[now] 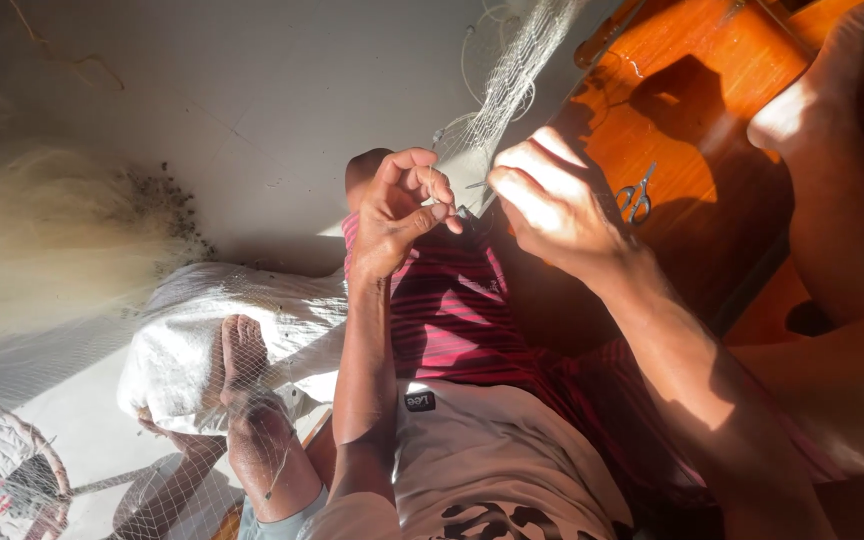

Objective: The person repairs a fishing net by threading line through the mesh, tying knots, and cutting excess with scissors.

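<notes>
Pale, fine-meshed fishing net [512, 75] is stretched from the top of the view down to the two hands, above the lap. The net's lower edge is pinched between the thumb and curled fingers of the left hand [399, 205], which are pressed together on the mesh. The right hand [552, 200] is closed in a loose fist just beside it, and a thin strand seems to be gripped in it, though the thread itself is too fine to be made out clearly. A small gap is kept between the two hands.

Red striped shorts [462, 310] are seen beneath the hands, with a white shirt [492, 460] lower in the view. A pair of small metal scissors [636, 198] is laid on a glossy orange-brown wooden bench [702, 110] just to the right of the right hand. A bare leg [842, 230] is stretched over that bench. On the other side, a bare foot [242, 355] is rested on a white sack [182, 340], draped with more netting. A large cream heap of bundled net [42, 240] is piled on the pale floor [252, 90] at the left edge
</notes>
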